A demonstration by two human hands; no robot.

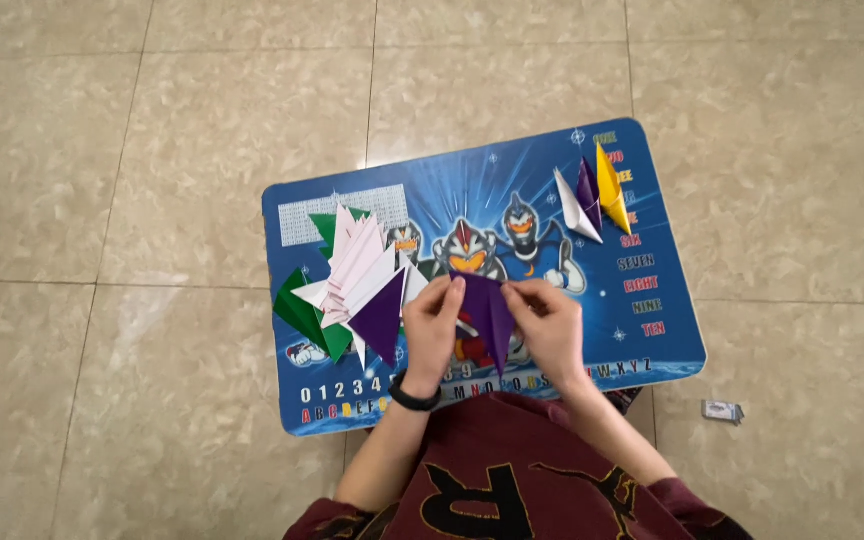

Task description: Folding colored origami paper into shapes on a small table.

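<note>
Beige tile floor, small blue table point(652, 330); three folded pieces point(592, 198) done at far right corner; stack point(357, 285) waits near left edge; left hand point(432, 330) & right hand point(552, 328) fingers pinching purple paper point(490, 312) at near edge, mid-fold.

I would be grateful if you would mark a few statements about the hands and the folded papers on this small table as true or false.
1. Both hands, left hand and right hand, hold the purple folded paper. True.
2. The finished folded pieces are all green. False: white, purple and yellow.
3. The pile of folded papers lies beside the left hand. True.
4. The blue table stands on carpet. False: on a tiled floor.
</note>
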